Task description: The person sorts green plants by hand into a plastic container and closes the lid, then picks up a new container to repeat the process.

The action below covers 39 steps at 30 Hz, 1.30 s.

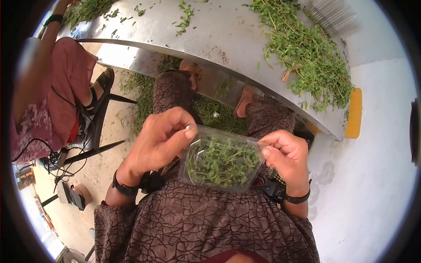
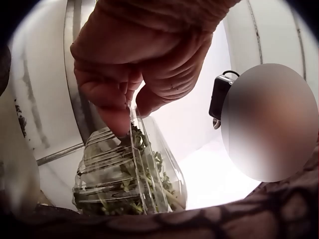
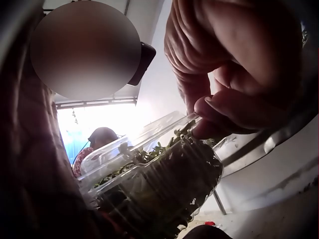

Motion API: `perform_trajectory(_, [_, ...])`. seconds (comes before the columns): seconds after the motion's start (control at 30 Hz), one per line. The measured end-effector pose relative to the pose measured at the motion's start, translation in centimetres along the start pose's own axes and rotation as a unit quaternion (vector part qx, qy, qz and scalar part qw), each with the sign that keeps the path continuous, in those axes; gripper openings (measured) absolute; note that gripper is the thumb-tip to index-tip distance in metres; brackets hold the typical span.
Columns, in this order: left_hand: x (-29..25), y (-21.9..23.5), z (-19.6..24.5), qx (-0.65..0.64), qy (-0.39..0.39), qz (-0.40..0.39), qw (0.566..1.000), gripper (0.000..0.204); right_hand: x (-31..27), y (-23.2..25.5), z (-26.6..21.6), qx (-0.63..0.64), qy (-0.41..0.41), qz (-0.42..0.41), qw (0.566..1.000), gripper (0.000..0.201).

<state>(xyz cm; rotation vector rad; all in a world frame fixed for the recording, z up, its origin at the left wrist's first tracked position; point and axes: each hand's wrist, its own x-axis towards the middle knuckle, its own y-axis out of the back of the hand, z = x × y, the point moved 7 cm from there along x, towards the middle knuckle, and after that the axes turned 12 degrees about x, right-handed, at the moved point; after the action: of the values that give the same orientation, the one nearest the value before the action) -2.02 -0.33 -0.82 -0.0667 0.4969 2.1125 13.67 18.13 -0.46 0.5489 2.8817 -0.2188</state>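
A clear plastic clamshell container [image 1: 223, 160] filled with leafy green herbs [image 1: 228, 162] is held over the lap. My left hand [image 1: 160, 140] pinches its far left corner between thumb and fingers. At the far right corner, my right hand [image 1: 285, 158] pinches the rim the same way. In the left wrist view, the ribbed container [image 2: 107, 169] hangs below the left fingertips, its lid and base edges close together. From the right wrist view, the lid [image 3: 124, 144] lies over the herbs, with thumb and finger right at the rim.
A metal table [image 1: 210, 33] curves across the front, bearing a large herb pile [image 1: 302, 57] at right and a smaller pile [image 1: 90, 11] at far left. Clear containers [image 1: 333, 17] stand behind. Another person [image 1: 66, 83] sits at left beside a black stool. Cut greens [image 1: 144, 96] litter the floor.
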Motion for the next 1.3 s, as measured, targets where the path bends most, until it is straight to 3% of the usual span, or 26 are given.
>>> perform_trajectory(0.03, [0.1, -0.2, -0.2, -0.009, 0.010, -0.014, 1.000, 0.017, 0.0, 0.1, 0.4, 0.033, -0.040, 0.003, 0.999, 0.010])
perform_trajectory(0.37, [0.7, -0.8, -0.7, -0.033, 0.030, -0.066, 0.997, 0.011, -0.1, 0.2, 1.0, 0.042, -0.089, 0.006, 0.995, 0.008])
perform_trajectory(0.5, [1.1, -0.7, -0.4, -0.024, -0.017, -0.046, 0.998, 0.014, -0.1, 0.3, 1.0, 0.019, -0.075, -0.009, 0.997, 0.010])
perform_trajectory(0.67, [1.2, -1.1, -0.7, -0.034, 0.014, -0.058, 0.998, 0.012, -0.3, 0.6, 1.7, 0.026, -0.105, -0.007, 0.994, 0.011])
perform_trajectory(0.83, [1.3, -1.6, -1.1, -0.056, 0.017, -0.083, 0.995, 0.012, -0.4, 0.7, 1.5, -0.020, -0.082, -0.012, 0.996, 0.011])
perform_trajectory(1.3, [1.7, -1.6, -0.8, 0.045, -0.070, -0.082, 0.993, 0.012, -0.7, 1.0, 1.4, -0.029, -0.075, 0.006, 0.997, 0.009])
